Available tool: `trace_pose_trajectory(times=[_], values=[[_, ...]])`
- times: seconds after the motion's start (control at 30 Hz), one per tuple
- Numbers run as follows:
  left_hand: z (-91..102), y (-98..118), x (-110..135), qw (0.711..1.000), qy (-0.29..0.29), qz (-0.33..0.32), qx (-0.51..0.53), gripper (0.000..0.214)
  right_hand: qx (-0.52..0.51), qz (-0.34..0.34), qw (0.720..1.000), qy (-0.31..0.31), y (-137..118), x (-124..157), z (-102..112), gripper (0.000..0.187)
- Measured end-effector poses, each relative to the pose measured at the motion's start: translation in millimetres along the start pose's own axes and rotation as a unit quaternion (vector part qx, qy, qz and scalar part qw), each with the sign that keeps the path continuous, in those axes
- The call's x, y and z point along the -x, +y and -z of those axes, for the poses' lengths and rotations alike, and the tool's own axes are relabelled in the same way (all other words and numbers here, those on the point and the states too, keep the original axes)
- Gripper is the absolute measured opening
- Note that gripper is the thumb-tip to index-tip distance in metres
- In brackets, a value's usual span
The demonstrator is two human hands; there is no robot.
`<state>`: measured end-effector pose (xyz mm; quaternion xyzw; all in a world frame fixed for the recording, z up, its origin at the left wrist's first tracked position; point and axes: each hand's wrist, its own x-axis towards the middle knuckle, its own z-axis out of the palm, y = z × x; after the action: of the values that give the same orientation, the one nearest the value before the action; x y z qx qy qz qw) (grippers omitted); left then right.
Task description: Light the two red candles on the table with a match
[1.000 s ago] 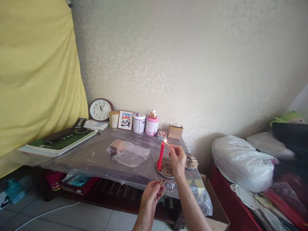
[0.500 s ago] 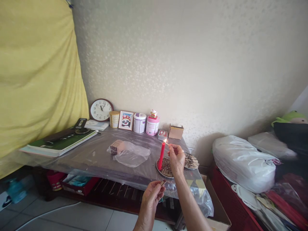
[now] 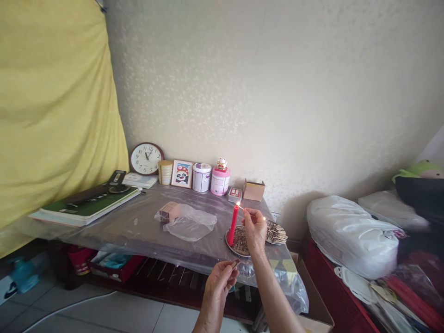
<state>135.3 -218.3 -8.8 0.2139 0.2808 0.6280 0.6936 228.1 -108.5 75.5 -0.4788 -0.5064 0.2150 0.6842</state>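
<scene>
My right hand (image 3: 255, 230) pinches a thin lit match (image 3: 241, 207), its tip at the top of an upright red candle (image 3: 233, 225). A small flame (image 3: 237, 203) glows there. The candle stands on a plate (image 3: 237, 253) covered with brown, speckled bits. Lower down, the fingers of my left hand (image 3: 221, 282) are closed on a small brownish matchbox (image 3: 235, 264), mostly hidden by them. Behind my right hand, many matchsticks (image 3: 277, 233) lie fanned on a second plate, partly covered. Another small bright point (image 3: 264, 218) shows beside that hand, its base hidden.
On the plastic-covered table (image 3: 138, 231) lie a crumpled clear bag (image 3: 190, 224) and a patterned box (image 3: 169, 212). A clock (image 3: 146, 158), picture frame (image 3: 182, 174), tubs (image 3: 201, 177) and open cardboard box (image 3: 254, 190) line the wall. White bags (image 3: 350, 236) stand at right.
Both hands stay almost in place, the match still at the candle top. The flame there looks slightly smaller and rounder, and the bright point beside my right hand shows more clearly.
</scene>
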Motion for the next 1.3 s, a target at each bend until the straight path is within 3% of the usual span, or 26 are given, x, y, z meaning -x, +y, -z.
trace_pose_trajectory(times=[1.3], values=[[2.1,-2.0,-3.5,1.0,0.002,0.003,0.008,0.033,0.008,-0.006,1.0,0.008,-4.9,-0.2,-1.8,0.025]])
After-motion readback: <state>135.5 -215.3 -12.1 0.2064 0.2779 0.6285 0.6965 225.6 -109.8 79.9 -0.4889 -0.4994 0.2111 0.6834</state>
